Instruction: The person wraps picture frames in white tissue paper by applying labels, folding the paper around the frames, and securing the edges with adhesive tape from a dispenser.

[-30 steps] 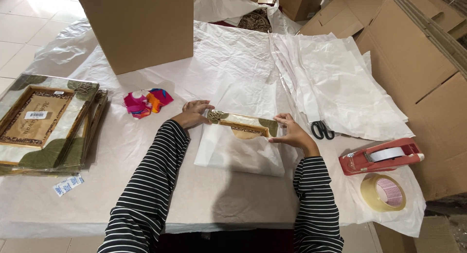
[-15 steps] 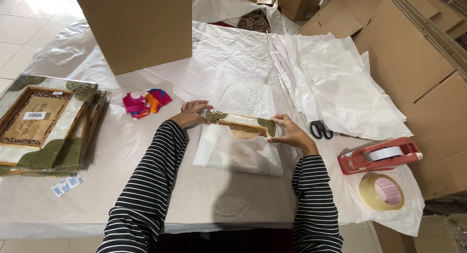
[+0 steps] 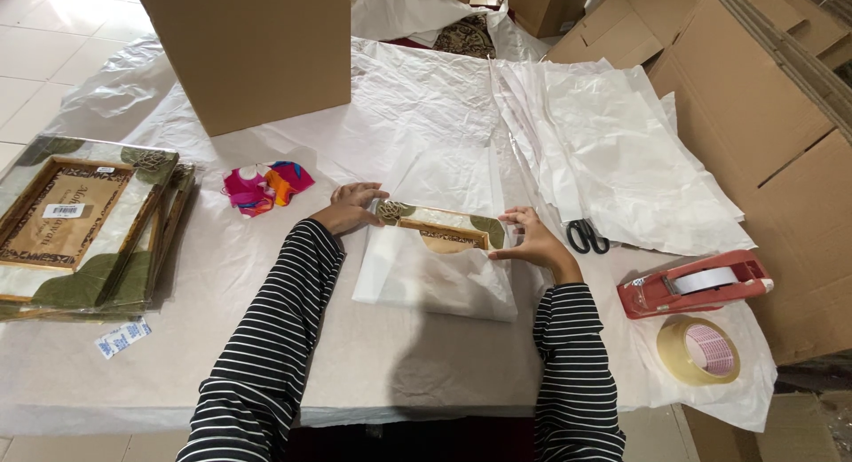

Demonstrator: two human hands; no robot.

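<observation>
A cardboard box (image 3: 253, 49) stands well beyond the left hand (image 3: 355, 205). Both hands clamp a leaf-patterned frame (image 3: 439, 225), half inside a white bag (image 3: 435, 280), the right hand (image 3: 531, 242) gripping its right end. Scissors (image 3: 586, 236) lie just right.

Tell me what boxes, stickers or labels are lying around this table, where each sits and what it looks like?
Cardboard box: far left of table, upright, plain brown.
Flattened cartons: right edge, brown, corrugated.
White sticker: on the top frame of the left stack, small rectangle.
Label strip: table, front left, white with blue print.
White bag: centre, between left hand and right hand, half covering a frame.
</observation>
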